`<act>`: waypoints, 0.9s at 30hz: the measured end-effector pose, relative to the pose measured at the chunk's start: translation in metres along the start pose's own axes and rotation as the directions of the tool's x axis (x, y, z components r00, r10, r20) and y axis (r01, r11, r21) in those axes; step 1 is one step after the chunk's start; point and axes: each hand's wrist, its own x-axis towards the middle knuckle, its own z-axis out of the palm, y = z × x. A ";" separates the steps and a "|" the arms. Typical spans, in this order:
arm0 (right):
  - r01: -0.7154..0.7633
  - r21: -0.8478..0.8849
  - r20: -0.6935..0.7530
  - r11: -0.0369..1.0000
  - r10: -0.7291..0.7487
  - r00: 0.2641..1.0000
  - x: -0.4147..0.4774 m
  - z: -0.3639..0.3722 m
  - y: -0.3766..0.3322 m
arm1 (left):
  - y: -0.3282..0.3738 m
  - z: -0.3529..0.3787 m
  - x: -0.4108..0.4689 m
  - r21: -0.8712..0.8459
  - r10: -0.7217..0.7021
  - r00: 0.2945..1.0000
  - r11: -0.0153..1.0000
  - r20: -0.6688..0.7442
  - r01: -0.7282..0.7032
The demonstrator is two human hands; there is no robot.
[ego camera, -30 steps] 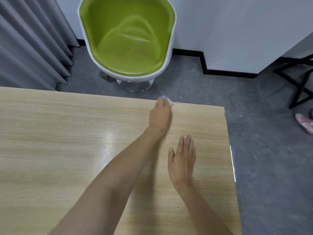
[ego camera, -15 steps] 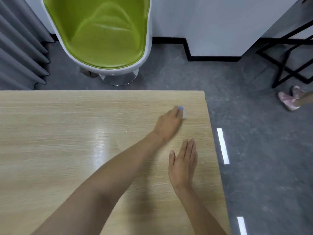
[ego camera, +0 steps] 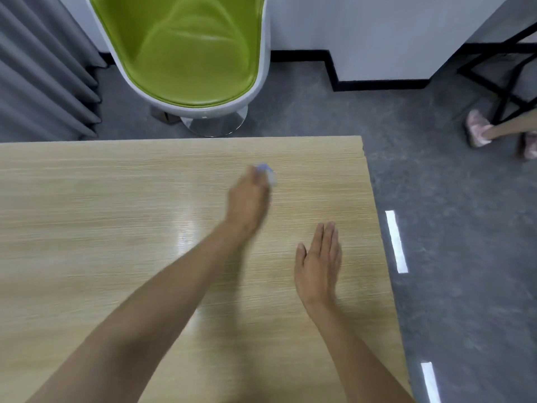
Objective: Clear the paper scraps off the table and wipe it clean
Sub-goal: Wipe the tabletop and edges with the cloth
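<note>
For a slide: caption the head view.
Left hand holds a small white wad on the table; right hand rests flat.

At frame centre the blurred left hand grips a small white wad against the wooden table, the right hand flat at lower right, a green chair above.

No readable text, label, brand or number anywhere; table, green chair and white floor strips carry no lettering.
</note>
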 end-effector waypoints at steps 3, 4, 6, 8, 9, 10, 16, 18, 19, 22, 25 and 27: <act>-0.013 0.015 -0.005 1.000 0.013 1.000 0.001 -0.001 0.000 | 0.016 0.016 -0.046 -0.048 0.436 0.870 0.898 0.232 -0.437; -0.020 0.018 -0.014 1.000 0.021 1.000 0.000 -0.001 -0.002 | 0.000 0.009 -0.047 -0.004 0.532 0.815 0.838 0.230 -0.546; -0.017 0.000 -0.029 1.000 0.017 0.999 -0.003 0.000 -0.007 | -0.052 -0.011 -0.029 0.119 0.585 0.794 0.788 0.165 -0.604; -0.001 -0.005 0.004 1.000 0.001 1.000 -0.009 0.002 -0.016 | -0.102 -0.038 -0.011 0.182 0.308 0.951 0.935 0.013 -0.305; 0.009 0.004 0.024 1.000 -0.009 1.000 -0.012 0.005 -0.020 | -0.115 -0.056 -0.005 0.056 0.019 0.996 0.998 -0.086 -0.014; 0.022 0.015 0.037 1.000 -0.022 0.999 -0.016 0.007 -0.023 | -0.120 -0.065 -0.004 -0.108 -0.238 0.960 0.969 -0.146 0.223; 0.055 0.006 0.029 0.998 -0.056 0.998 -0.033 0.012 -0.026 | -0.018 -0.017 -0.083 -0.145 0.062 0.998 0.988 0.031 -0.057; 0.075 0.003 0.030 0.997 -0.075 0.997 -0.031 0.011 -0.023 | -0.029 -0.008 -0.112 -0.061 0.358 0.913 0.933 0.194 -0.354; 0.080 0.003 0.031 0.997 -0.080 0.996 -0.031 0.011 -0.022 | -0.050 -0.008 -0.110 -0.009 0.463 0.865 0.882 0.195 -0.470; 0.067 -0.010 0.027 0.998 -0.066 0.997 -0.030 0.011 -0.024 | -0.118 -0.040 -0.074 0.109 0.357 0.934 0.928 0.023 -0.357; 0.076 -0.025 0.029 0.997 -0.076 0.997 -0.031 0.013 -0.025 | -0.173 -0.083 -0.047 0.104 -0.174 0.965 0.975 -0.195 0.197; 0.090 -0.037 0.032 0.995 -0.089 0.996 -0.032 0.012 -0.023 | -0.159 -0.082 -0.046 0.031 -0.367 0.881 0.919 -0.299 0.393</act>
